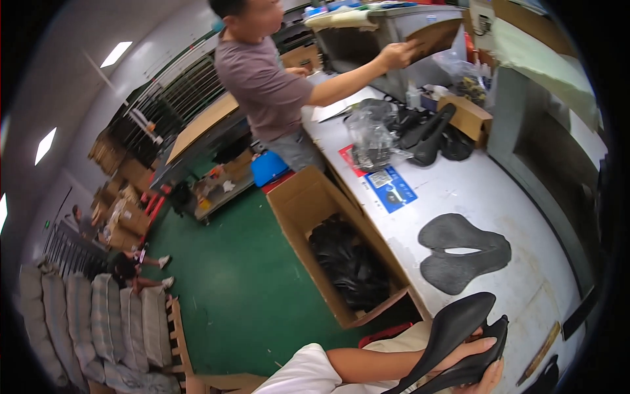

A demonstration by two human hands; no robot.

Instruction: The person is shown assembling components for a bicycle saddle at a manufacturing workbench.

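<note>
A grey pad (pixel 491 253) with a slot lies flat on the table just beyond the hands, and a wooden stick (pixel 539 352) lies near the right edge. Farther up are 1 blue card (pixel 391 189), 1 red card (pixel 350 156) partly under a clear bag (pixel 371 131), a cluster of black saddles (pixel 428 140) and a small carton (pixel 469 119). A big open box (pixel 293 205), partly filled with black pieces (pixel 348 262), stands against the table's left side. Past it, a co-worker (pixel 262 85) holds a brown sheet (pixel 433 41). The table (pixel 453 187) is white with faint stains; the floor (pixel 236 249) is green, with pale sacks (pixel 105 315) stacked at the left. At the lower right, above the table's near edge, the black shell (pixel 448 333) sits tilted in both hands. The left hand (pixel 464 353) clamps it between its 2 long lobes, thumb along the inner edge; the right hand (pixel 489 379) has its fingers curled tight against the right lobe's outer side.
</note>
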